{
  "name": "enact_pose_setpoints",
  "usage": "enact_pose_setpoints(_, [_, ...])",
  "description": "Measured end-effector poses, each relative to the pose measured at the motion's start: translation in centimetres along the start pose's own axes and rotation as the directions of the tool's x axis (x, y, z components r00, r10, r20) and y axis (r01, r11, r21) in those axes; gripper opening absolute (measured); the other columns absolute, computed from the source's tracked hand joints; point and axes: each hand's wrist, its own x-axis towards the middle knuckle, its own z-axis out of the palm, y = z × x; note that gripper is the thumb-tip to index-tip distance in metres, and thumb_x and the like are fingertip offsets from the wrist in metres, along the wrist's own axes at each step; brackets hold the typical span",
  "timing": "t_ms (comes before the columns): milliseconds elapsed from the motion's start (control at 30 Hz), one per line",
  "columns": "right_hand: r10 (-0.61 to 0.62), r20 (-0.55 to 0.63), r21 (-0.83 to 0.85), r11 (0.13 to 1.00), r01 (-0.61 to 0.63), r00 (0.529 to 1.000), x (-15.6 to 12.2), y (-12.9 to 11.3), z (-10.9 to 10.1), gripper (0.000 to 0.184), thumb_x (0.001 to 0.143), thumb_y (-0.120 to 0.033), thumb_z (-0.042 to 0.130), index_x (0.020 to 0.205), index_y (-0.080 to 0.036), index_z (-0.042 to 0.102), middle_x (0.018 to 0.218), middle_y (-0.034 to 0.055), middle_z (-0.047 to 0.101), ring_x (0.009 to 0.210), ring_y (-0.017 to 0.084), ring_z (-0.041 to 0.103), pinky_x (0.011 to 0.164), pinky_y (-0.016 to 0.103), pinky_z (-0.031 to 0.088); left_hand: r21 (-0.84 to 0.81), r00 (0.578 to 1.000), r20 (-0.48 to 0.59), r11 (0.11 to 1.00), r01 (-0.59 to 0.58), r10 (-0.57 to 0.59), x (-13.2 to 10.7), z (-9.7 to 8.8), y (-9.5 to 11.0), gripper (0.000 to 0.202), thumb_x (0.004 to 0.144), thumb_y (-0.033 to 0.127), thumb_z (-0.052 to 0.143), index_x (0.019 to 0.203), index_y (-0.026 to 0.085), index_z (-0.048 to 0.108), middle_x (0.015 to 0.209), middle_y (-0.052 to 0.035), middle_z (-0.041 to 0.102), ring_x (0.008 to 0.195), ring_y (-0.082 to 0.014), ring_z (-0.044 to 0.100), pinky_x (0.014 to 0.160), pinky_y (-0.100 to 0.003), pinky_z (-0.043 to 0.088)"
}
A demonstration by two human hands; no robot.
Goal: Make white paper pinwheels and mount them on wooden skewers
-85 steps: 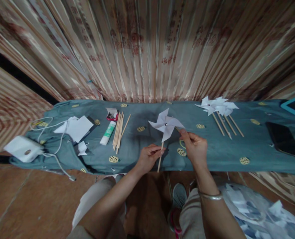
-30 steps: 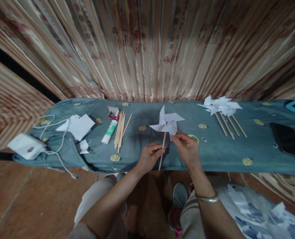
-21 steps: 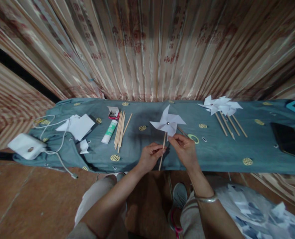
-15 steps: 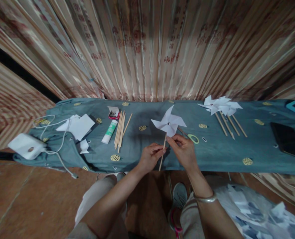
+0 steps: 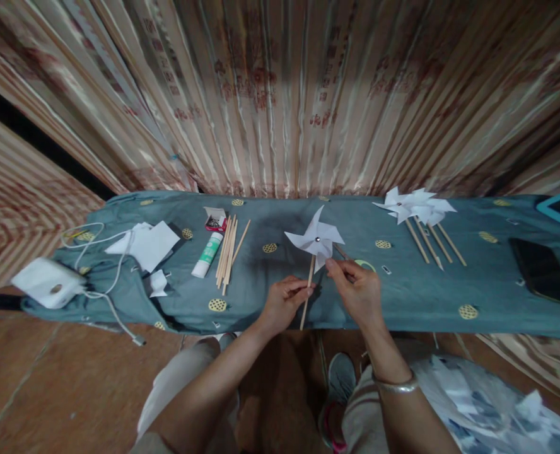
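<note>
A white paper pinwheel (image 5: 318, 238) with a round metal pin at its centre is upright over the middle of the table. My left hand (image 5: 284, 304) pinches its wooden stick (image 5: 310, 273) below the blades. The fingers of my right hand (image 5: 356, 289) are drawn together at the lower right blade, their tips against the paper. Partly hidden behind that hand lies a pair of scissors (image 5: 366, 265) with pale green handles.
Left of the hands lie loose wooden sticks (image 5: 227, 252), a glue stick (image 5: 207, 255), a small box of pins (image 5: 215, 219), paper sheets (image 5: 154, 244) and a white charger (image 5: 48, 282) with cables. Finished pinwheels (image 5: 415, 205) and a dark phone (image 5: 542, 271) lie right.
The pinwheel's blades have turned a little. My right hand has shifted right, from beside the stick to the lower right blade; my left hand keeps its hold on the stick.
</note>
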Motion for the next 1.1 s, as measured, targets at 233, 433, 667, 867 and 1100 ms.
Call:
enact_pose_setpoints(233, [0.136, -0.267, 0.186, 0.979, -0.087, 0.954, 1.5, 1.7, -2.1, 0.029, 0.077, -0.045, 0.065, 0.067, -0.018, 0.069, 0.072, 0.0031, 0.071, 0.071, 0.017, 0.063, 0.071, 0.03, 0.046, 0.016, 0.999, 0.034, 1.0, 0.007, -0.008, -0.1, 0.2, -0.5, 0.036, 0.077, 0.049, 0.067, 0.09, 0.017, 0.078, 0.07, -0.0025, 0.058, 0.063, -0.0123, 0.048, 0.062, -0.024, 0.039])
enact_pose_setpoints(433, [0.23, -0.286, 0.335, 0.933, -0.127, 0.93, 2.8, 2.9, -2.0, 0.028, 0.069, -0.042, 0.071, 0.081, -0.016, 0.071, 0.074, 0.0032, 0.07, 0.073, 0.018, 0.062, 0.07, 0.031, 0.048, 0.024, 0.998, 0.069, 1.0, -0.013, 0.011, -0.2, 0.5, -0.4, 0.038, 0.077, 0.051, 0.067, 0.089, 0.017, 0.078, 0.07, -0.0028, 0.058, 0.062, -0.0122, 0.048, 0.06, -0.024, 0.039])
enact_pose_setpoints(667, [0.249, -0.171, 0.41, 0.898, -0.161, 0.953, 2.9, 2.8, -1.4, 0.024, 0.07, -0.041, 0.071, 0.078, -0.019, 0.071, 0.076, 0.0028, 0.072, 0.071, 0.017, 0.065, 0.068, 0.03, 0.051, 0.022, 0.997, 0.081, 1.0, 0.001, -0.002, -0.3, 0.5, -0.2, 0.035, 0.077, 0.048, 0.068, 0.089, 0.017, 0.078, 0.069, -0.0025, 0.057, 0.063, -0.0124, 0.049, 0.062, -0.025, 0.04])
enact_pose_setpoints(867, [0.296, -0.157, 0.458, 0.867, -0.196, 0.942, 2.8, 2.8, -1.1, 0.021, 0.065, -0.039, 0.075, 0.071, -0.02, 0.071, 0.066, -0.0002, 0.069, 0.057, 0.012, 0.06, 0.057, 0.025, 0.047, 0.023, 0.998, 0.067, 1.0, -0.02, 0.018, -0.2, 0.4, -0.3, 0.032, 0.078, 0.046, 0.068, 0.088, 0.017, 0.078, 0.068, -0.0022, 0.057, 0.062, -0.0123, 0.048, 0.062, -0.025, 0.039])
enact_pose_setpoints(1100, [0.311, -0.132, 0.461, 0.86, -0.22, 0.941, 2.4, 1.9, -1.1, 0.025, 0.06, -0.042, 0.077, 0.068, -0.019, 0.07, 0.063, 0.0003, 0.068, 0.055, 0.012, 0.059, 0.054, 0.026, 0.047, 0.008, 0.999, 0.045, 1.0, -0.007, 0.007, -0.1, 0.4, -0.3, 0.036, 0.077, 0.048, 0.068, 0.089, 0.016, 0.078, 0.07, -0.0027, 0.057, 0.063, -0.012, 0.048, 0.061, -0.024, 0.039])
